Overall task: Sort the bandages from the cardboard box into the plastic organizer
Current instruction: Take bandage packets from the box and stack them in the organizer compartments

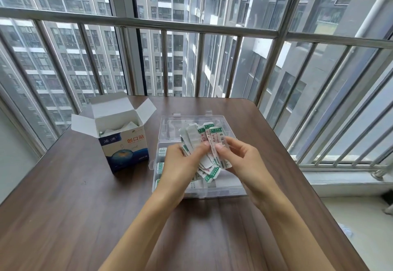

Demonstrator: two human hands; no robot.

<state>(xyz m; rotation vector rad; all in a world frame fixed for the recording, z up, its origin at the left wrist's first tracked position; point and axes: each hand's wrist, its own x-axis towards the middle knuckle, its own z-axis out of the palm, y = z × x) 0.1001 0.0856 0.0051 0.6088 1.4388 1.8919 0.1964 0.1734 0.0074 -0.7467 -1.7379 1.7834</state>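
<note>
Forearms extended over bench (63, 196). Bandages (204, 143) pinched in fanned bundle by left hand (180, 164) and right hand (238, 156), held above plastic organizer (223, 190), presumably for sorting into compartments. Cardboard box (122, 139) left open alongside, more inside.

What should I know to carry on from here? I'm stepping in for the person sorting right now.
Left hand and right hand both grip one fanned bundle of white, green-tipped wrapped bandages above the clear plastic organizer.
The open blue-and-white cardboard box stands left of the organizer on the brown wooden table; white wrappers still show inside it.
Done: some bandages already lie in the organizer's left compartments.
Left: place the held bundle, then empty the box.
</note>
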